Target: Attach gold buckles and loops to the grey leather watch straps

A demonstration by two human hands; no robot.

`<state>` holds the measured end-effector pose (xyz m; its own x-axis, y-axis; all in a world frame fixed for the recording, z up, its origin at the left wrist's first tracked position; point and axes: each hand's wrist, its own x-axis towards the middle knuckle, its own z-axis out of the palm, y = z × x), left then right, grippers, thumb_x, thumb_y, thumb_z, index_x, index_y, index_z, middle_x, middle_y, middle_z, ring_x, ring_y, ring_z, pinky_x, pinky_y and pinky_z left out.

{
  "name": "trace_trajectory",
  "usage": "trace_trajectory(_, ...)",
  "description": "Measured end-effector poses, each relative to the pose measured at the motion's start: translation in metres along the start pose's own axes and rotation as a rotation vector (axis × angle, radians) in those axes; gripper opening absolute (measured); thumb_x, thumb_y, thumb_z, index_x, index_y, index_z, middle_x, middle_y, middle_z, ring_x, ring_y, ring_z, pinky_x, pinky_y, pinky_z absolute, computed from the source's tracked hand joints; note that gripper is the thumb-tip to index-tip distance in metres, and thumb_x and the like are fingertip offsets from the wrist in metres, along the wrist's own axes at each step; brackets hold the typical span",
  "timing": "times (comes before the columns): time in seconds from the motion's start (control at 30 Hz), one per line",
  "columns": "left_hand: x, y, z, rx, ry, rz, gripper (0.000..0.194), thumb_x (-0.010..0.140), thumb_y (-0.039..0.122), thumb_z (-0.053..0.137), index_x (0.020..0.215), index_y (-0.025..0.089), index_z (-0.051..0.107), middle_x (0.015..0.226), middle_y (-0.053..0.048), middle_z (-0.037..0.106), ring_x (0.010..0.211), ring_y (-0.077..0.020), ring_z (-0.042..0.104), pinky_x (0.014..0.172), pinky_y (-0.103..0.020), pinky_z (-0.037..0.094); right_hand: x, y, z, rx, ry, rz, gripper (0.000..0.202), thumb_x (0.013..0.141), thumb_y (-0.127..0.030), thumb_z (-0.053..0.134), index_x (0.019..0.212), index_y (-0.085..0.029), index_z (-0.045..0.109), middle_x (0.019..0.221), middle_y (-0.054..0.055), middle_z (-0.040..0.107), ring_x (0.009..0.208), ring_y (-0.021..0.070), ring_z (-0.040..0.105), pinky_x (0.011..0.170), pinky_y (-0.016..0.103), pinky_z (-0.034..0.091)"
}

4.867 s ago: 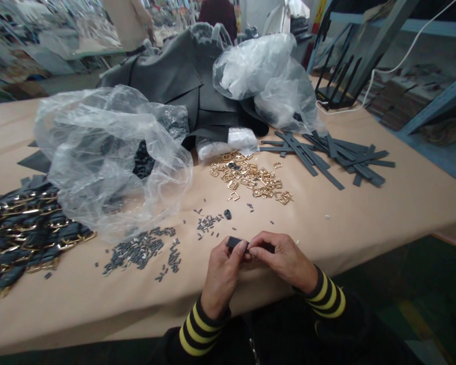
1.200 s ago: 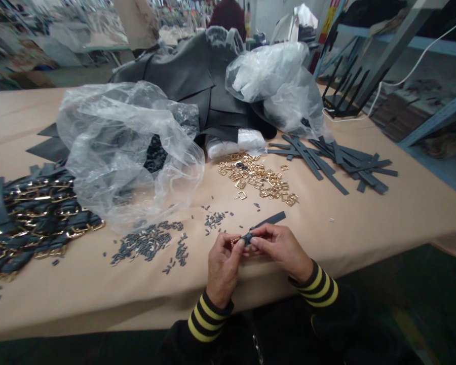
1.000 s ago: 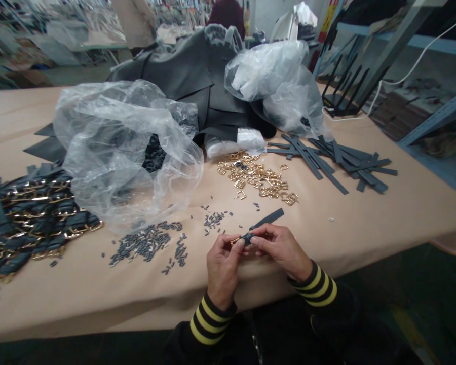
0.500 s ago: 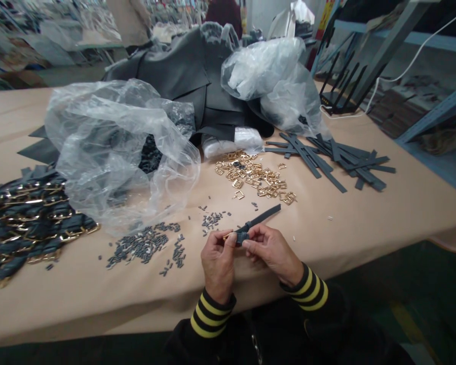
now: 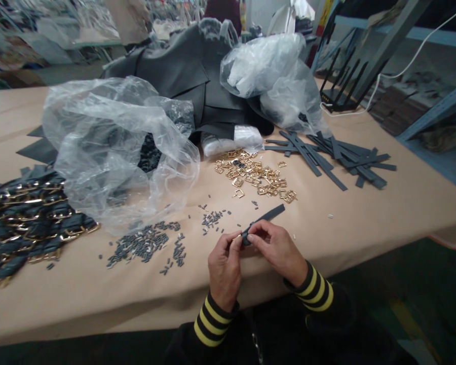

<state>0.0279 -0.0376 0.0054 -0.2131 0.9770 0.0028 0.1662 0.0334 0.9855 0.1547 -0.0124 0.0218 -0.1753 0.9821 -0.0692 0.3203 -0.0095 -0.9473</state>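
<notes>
Between my two hands is a dark grey strap (image 5: 269,215), its free end pointing up and to the right above the table. My left hand (image 5: 225,263) pinches its near, folded end, where a bit of gold metal showed half a second ago. My right hand (image 5: 278,248) grips the same folded part from the right with thumb and fingertips. The fingers hide most of that end. Just beyond the hands lie small dark loose pieces (image 5: 212,219) and a heap of gold buckles (image 5: 266,181).
A larger pile of small dark pieces (image 5: 142,246) lies left of my hands. Straps with gold buckles (image 5: 30,218) are stacked at far left. Clear plastic bags (image 5: 125,147), grey sheet material (image 5: 182,76), loose grey straps (image 5: 342,157) and a router (image 5: 340,96) stand farther back.
Both hands have shifted slightly right with the strap. The folded end has turned, so less of it shows between the fingers, and the free end reaches a little farther right.
</notes>
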Motion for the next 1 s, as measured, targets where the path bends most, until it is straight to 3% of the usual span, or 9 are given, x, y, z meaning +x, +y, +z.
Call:
trace_trajectory(0.13, -0.002, 0.003, -0.002, 0.059, 0.006, 0.042, 0.014, 0.08, 0.025, 0.053, 0.084, 0.02, 0.066, 0.073, -0.001, 0.064, 0.068, -0.0141, 0.058, 0.067, -0.023, 0.045, -0.004, -0.003, 0.005, -0.112, 0.011, -0.046, 0.003, 0.076, -0.018, 0.054, 0.076, -0.017, 0.057, 0.061, -0.002, 0.055, 0.053, 0.0101, 0.048, 0.051, 0.02, 0.038)
trace_trajectory(0.27, 0.0, 0.003, -0.003, 0.044, -0.086, 0.02, 0.015, 0.077, 0.024, 0.057, 0.09, 0.02, 0.064, 0.081, -0.002, 0.065, 0.075, -0.0145, 0.058, 0.071, -0.024, 0.044, -0.003, -0.002, 0.002, -0.145, 0.016, -0.074, 0.006, 0.078, -0.018, 0.054, 0.08, -0.016, 0.059, 0.065, 0.0, 0.059, 0.057, 0.0108, 0.052, 0.054, 0.02, 0.04)
trace_trajectory(0.37, 0.001, -0.001, -0.006, -0.057, -0.176, -0.048, 0.016, 0.074, 0.023, 0.061, 0.089, 0.018, 0.062, 0.083, -0.002, 0.064, 0.076, -0.0145, 0.058, 0.07, -0.024, 0.045, 0.001, -0.003, -0.005, -0.171, -0.037, -0.183, 0.011, 0.081, -0.017, 0.052, 0.082, -0.016, 0.062, 0.076, 0.002, 0.064, 0.07, 0.0126, 0.058, 0.065, 0.022, 0.043)
trace_trajectory(0.5, 0.002, -0.004, -0.013, -0.17, -0.265, -0.174, 0.015, 0.074, 0.026, 0.061, 0.083, 0.015, 0.058, 0.073, -0.001, 0.062, 0.065, -0.0118, 0.056, 0.06, -0.022, 0.045, 0.003, -0.008, -0.021, -0.273, -0.242, -0.328, 0.016, 0.084, -0.017, 0.048, 0.085, -0.016, 0.065, 0.081, 0.005, 0.067, 0.075, 0.0138, 0.06, 0.07, 0.023, 0.044)
trace_trajectory(0.6, 0.003, -0.002, -0.018, -0.243, -0.309, -0.282, 0.018, 0.074, 0.027, 0.061, 0.084, 0.015, 0.052, 0.063, 0.001, 0.06, 0.056, -0.0094, 0.055, 0.053, -0.02, 0.044, 0.003, -0.011, -0.037, -0.405, -0.129, -0.387, 0.02, 0.083, -0.021, 0.049, 0.098, -0.014, 0.061, 0.095, 0.009, 0.065, 0.089, 0.0175, 0.057, 0.08, 0.029, 0.042)
trace_trajectory(0.67, 0.004, 0.001, -0.02, -0.271, -0.347, -0.324, 0.019, 0.075, 0.027, 0.06, 0.085, 0.015, 0.049, 0.06, 0.001, 0.06, 0.053, -0.0087, 0.054, 0.052, -0.019, 0.044, 0.003, -0.01, -0.047, -0.532, -0.13, -0.346, 0.022, 0.08, -0.025, 0.054, 0.099, -0.014, 0.06, 0.096, 0.01, 0.064, 0.091, 0.0208, 0.056, 0.08, 0.032, 0.041)
trace_trajectory(0.77, 0.005, 0.003, -0.019, -0.245, -0.381, -0.276, 0.019, 0.075, 0.026, 0.059, 0.086, 0.015, 0.049, 0.061, 0.003, 0.057, 0.054, -0.0082, 0.054, 0.053, -0.019, 0.044, 0.003, -0.008, -0.053, -0.611, -0.46, -0.173, 0.017, 0.081, -0.028, 0.052, 0.079, -0.014, 0.061, 0.071, 0.006, 0.065, 0.066, 0.0176, 0.059, 0.061, 0.027, 0.043)
trace_trajectory(0.83, 0.006, 0.003, -0.018, -0.19, -0.405, -0.218, 0.017, 0.077, 0.025, 0.057, 0.088, 0.015, 0.05, 0.061, 0.004, 0.055, 0.056, -0.0082, 0.053, 0.054, -0.019, 0.044, 0.002, -0.007, -0.052, -0.514, -0.624, -0.084, 0.021, 0.083, -0.026, 0.047, 0.07, -0.014, 0.058, 0.062, 0.004, 0.063, 0.056, 0.0135, 0.058, 0.054, 0.022, 0.041)
trace_trajectory(1.0, 0.006, 0.0, -0.015, -0.019, -0.424, -0.128, 0.013, 0.079, 0.026, 0.053, 0.087, 0.016, 0.052, 0.06, 0.004, 0.051, 0.053, -0.0089, 0.05, 0.052, -0.021, 0.042, 0.0, -0.008, -0.045, -0.229, -0.716, 0.05, 0.02, 0.086, -0.021, 0.04, 0.072, -0.013, 0.053, 0.06, 0.0, 0.06, 0.049, 0.008, 0.054, 0.05, 0.017, 0.039)
